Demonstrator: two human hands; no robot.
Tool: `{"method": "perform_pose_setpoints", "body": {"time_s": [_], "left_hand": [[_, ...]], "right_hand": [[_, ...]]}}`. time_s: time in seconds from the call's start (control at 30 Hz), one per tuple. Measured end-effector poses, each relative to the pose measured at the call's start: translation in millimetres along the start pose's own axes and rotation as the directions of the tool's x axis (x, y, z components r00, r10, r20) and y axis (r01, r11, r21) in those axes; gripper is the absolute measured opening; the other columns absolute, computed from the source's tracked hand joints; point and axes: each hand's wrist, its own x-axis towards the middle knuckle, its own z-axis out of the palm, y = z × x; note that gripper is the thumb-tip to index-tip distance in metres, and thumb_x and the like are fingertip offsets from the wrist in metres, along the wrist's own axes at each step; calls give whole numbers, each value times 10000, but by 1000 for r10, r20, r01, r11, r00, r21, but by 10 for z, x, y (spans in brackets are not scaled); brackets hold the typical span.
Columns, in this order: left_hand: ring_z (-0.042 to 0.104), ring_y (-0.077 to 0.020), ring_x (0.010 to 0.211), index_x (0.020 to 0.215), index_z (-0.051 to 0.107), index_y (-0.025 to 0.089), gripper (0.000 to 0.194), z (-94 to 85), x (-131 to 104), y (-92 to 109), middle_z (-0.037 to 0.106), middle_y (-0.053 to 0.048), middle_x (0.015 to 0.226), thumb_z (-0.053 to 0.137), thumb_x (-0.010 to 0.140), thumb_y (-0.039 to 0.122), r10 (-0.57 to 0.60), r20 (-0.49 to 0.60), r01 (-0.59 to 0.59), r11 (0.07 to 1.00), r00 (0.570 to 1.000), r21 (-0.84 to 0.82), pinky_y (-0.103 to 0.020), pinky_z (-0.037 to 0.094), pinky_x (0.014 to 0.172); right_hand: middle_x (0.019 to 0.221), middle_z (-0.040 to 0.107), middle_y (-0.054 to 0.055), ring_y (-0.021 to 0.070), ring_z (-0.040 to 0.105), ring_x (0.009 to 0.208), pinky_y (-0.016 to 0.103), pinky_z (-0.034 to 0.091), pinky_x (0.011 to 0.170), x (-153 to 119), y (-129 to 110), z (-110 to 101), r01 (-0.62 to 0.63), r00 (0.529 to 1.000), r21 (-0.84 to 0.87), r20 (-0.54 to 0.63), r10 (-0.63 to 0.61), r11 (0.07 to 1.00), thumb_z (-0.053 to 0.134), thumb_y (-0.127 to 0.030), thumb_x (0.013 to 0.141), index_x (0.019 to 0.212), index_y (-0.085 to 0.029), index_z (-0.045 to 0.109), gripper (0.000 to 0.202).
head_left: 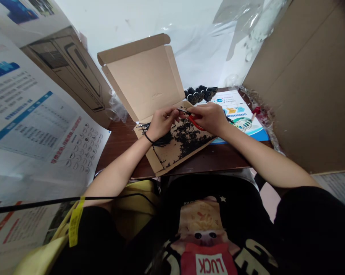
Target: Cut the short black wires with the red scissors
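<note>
My right hand [209,115] is closed around a pair of red-handled scissors [195,123], whose blades point toward the left hand. Fingers pinched together, my left hand [162,123] is right by the blade tips; whatever small thing it pinches is too hidden to name. Both hands are over an open cardboard box [161,170]. Many small black scraps [188,138] are scattered across its bottom. Thin black strands [164,141] lie in the box's left part, partly covered by my left hand and wrist.
Behind the box are several black bundles [201,94] tied with white bands. Pale looped bands [242,124] rest on a blue-and-white printed sheet [258,131] at right. The raised lid [146,84] leans back. Cardboard [307,91] stands at right, a printed poster [46,114] at left.
</note>
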Motion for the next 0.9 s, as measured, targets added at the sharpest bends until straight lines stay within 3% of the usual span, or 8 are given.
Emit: {"method": "perform_pose_setpoints", "body": {"time_s": [0.23,0.9], "left_hand": [[593,-70,601,826,643,146,411,5,3,28,711,-65,783,488,876,523,11,-20,-12,999,1000,-40,-195,463,569],[593,-75,607,826,628,148,390,-3,0,6,719,-67,795,485,888,506,36,-50,-37,999,998,-6,-195,458,562]], "right_hand": [[635,617,3,126,500,574,271,302,565,22,1,-47,-47,998,10,-37,47,999,499,-335,809,901,-228,703,248],[706,648,20,124,524,616,289,360,635,9,-14,-9,62,998,58,-21,-61,996,514,-347,824,954,-208,685,256]]}}
